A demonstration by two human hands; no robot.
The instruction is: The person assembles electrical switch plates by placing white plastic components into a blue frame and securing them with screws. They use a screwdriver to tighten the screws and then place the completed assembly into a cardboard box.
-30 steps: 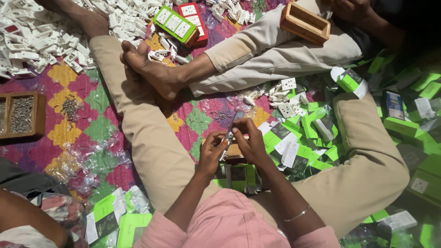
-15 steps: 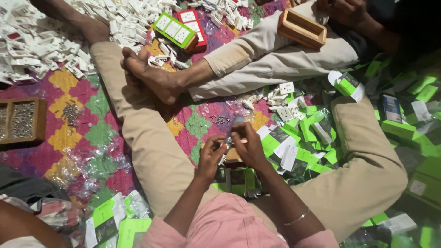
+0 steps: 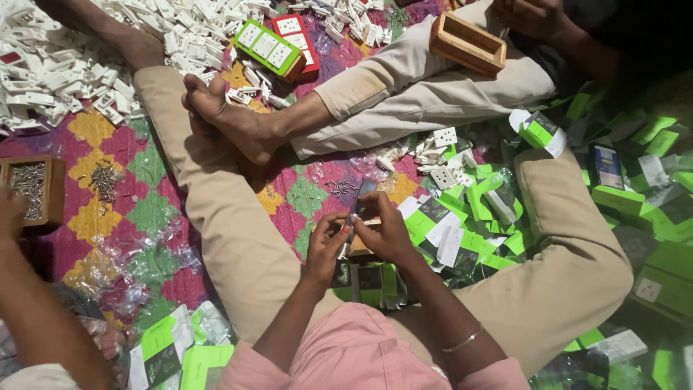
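I sit cross-legged on a patterned mat, and both hands meet in front of my lap. My left hand (image 3: 323,247) and my right hand (image 3: 388,232) pinch a small dark item (image 3: 354,214) between the fingertips; what it is I cannot tell. Just under the hands a small brown wooden piece (image 3: 358,250) shows. Green and white cartons (image 3: 462,217) lie beside my right hand, with more (image 3: 364,278) under my wrists. A thin bangle (image 3: 462,339) is on my right wrist.
Another person's bare foot (image 3: 231,123) and beige-trousered legs lie across the mat ahead, with a wooden box (image 3: 465,43) on one knee. White plastic parts (image 3: 65,65) are piled far left. A wooden tray of screws (image 3: 29,189) and someone's arm (image 3: 32,303) are at left.
My hands stay together on the small item, with the fingers shifting slightly. The view has drifted a little; nothing else has moved.
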